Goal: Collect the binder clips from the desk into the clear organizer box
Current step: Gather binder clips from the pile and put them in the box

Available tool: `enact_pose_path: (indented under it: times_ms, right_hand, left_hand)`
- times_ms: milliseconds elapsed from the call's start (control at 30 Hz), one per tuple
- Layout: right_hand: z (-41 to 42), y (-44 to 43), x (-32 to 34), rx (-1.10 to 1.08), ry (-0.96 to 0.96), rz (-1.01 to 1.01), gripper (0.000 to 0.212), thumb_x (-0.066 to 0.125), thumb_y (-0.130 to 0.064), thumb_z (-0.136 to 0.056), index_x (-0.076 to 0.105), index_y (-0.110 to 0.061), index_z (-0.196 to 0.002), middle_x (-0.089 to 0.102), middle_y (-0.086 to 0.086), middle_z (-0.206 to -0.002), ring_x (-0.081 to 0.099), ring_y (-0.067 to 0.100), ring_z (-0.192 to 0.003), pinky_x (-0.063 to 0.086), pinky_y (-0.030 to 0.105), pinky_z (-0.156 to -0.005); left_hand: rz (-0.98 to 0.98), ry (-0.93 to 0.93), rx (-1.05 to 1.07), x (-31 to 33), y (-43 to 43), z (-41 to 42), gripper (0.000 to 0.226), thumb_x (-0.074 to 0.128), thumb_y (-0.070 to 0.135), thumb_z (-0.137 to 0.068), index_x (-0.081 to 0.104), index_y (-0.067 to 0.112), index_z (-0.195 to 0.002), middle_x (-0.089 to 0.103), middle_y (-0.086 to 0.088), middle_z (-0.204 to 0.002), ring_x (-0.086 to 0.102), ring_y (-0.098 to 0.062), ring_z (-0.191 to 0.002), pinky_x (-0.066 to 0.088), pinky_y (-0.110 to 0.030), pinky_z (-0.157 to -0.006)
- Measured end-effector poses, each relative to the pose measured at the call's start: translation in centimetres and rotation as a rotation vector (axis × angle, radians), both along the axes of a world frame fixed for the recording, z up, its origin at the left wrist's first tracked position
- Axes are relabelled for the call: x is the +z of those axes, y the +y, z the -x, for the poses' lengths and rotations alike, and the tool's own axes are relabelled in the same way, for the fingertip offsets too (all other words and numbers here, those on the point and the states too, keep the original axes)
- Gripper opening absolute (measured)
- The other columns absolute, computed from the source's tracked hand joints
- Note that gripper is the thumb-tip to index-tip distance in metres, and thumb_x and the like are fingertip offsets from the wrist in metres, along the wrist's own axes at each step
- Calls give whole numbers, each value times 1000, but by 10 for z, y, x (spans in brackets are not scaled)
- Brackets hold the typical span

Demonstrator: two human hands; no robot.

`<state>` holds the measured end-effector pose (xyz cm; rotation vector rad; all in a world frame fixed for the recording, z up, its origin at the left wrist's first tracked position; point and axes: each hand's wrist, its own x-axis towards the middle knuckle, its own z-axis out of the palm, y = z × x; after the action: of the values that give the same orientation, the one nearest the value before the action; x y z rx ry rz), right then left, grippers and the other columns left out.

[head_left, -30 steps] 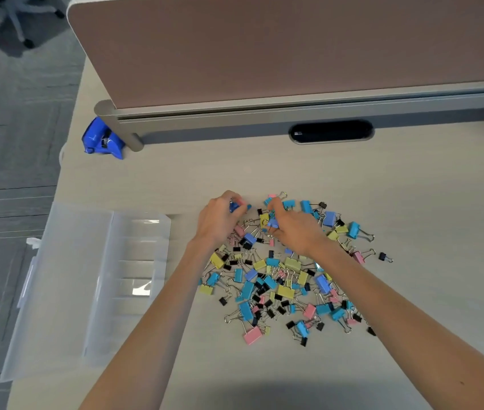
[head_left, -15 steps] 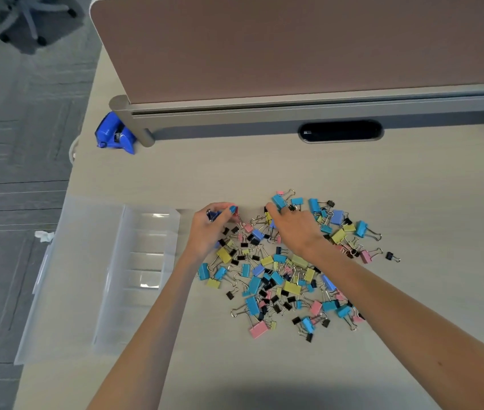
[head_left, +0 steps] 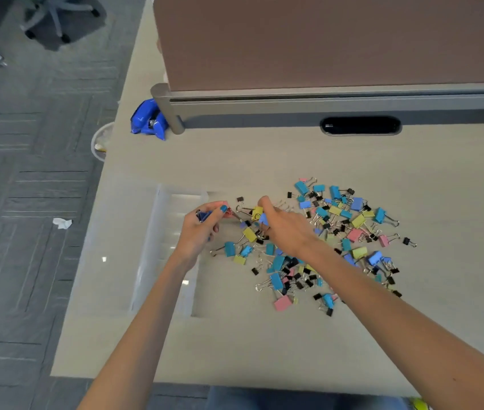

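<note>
A: Where do the clips lie?

B: A loose heap of blue, yellow, pink and black metal binder clips (head_left: 353, 233) lies on the pale bench (head_left: 264, 161), right of centre. The right forearm crosses the heap.

A: Hands?

B: The left hand (head_left: 202, 229) is curled round a dark blue binder clip (head_left: 203, 216), above the far right corner of the box. The right hand (head_left: 288, 229) is at the heap's left edge, fingertips pinching a yellow binder clip (head_left: 257, 213). A blue one sits just beneath; I cannot tell whether it is held.

A: Box and contents?

B: The clear plastic organizer box (head_left: 152, 255) lies open just left of the heap. Its lid lies flat on the outer side and its divided tray is nearer the clips. With the glare and blur I cannot tell what the compartments hold.

A: Further out?

B: A glossy blue plastic object (head_left: 147, 121) sits at the foot of the grey rail, under the brown partition panel (head_left: 323, 39). A black oval cable slot (head_left: 360, 125) is set in the rail. On the grey carpet, a round white wastebasket (head_left: 101, 140) stands against the bench edge, and a crumpled white scrap (head_left: 62, 223) lies nearby.
</note>
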<state>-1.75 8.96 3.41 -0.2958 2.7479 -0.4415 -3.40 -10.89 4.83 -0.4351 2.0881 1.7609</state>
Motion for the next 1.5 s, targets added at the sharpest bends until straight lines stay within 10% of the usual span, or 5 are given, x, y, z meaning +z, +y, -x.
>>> enact_pose_path:
  times_ms: [567, 1133, 1500]
  right_hand:
    - [-21, -130, 11, -159, -30, 70, 21, 39, -23, -99, 29, -13, -114, 39, -4, -63, 40, 20, -51, 25, 30, -45]
    - [69, -154, 13, -24, -4, -176, 37, 47, -11, -93, 31, -9, -126, 62, 11, -96, 45, 29, -63, 33, 32, -57]
    - [67, -136, 2, -203, 26, 13, 16, 40, -20, -98, 36, -12, -111, 61, 12, -93, 48, 33, -64, 32, 32, -55]
  left_hand:
    - [-99, -2, 54, 8, -124, -31, 14, 60, 19, -93, 67, 16, -104, 74, 2, -90, 40, -6, -53, 34, -16, -46]
    - [-66, 79, 277, -4, -118, 39, 19, 62, 17, -92, 66, 10, -109, 72, -8, -96, 52, 0, -56, 38, -12, -48]
    - [275, 255, -94, -26, -108, 60, 19, 62, 21, -91, 62, 26, -110, 59, 7, -81, 54, -5, -71, 44, -29, -71]
